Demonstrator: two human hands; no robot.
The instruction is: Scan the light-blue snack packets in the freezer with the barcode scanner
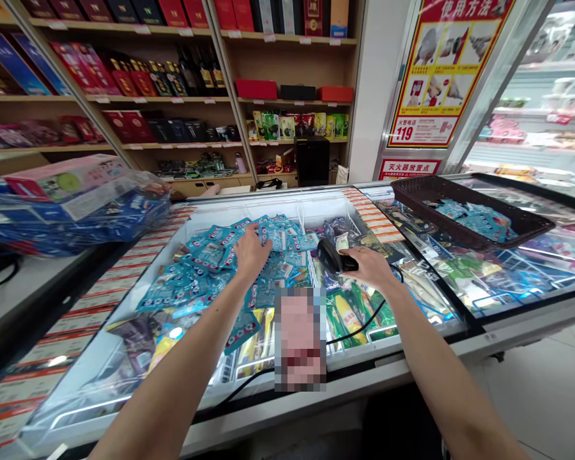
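A black handheld barcode scanner point(330, 257) is gripped in my right hand point(371, 265), its head turned toward the packets on the left. Its black cable runs down across the glass top of the freezer. My left hand point(253, 252) is closed on the edge of a small blue packet point(274, 237) with a printed label. Around and beneath that hand lies a loose heap of similar blue packets point(206, 252), spread over the freezer's glass. A pixelated patch covers part of the near glass.
A dark brown tray point(522, 237) with several blue packets stands on the freezer at the right. Plastic-wrapped boxes point(76, 201) sit at the left. Frozen goods, including green corn packs point(349, 313), show beneath the glass. Stocked shelves point(172, 99) stand behind.
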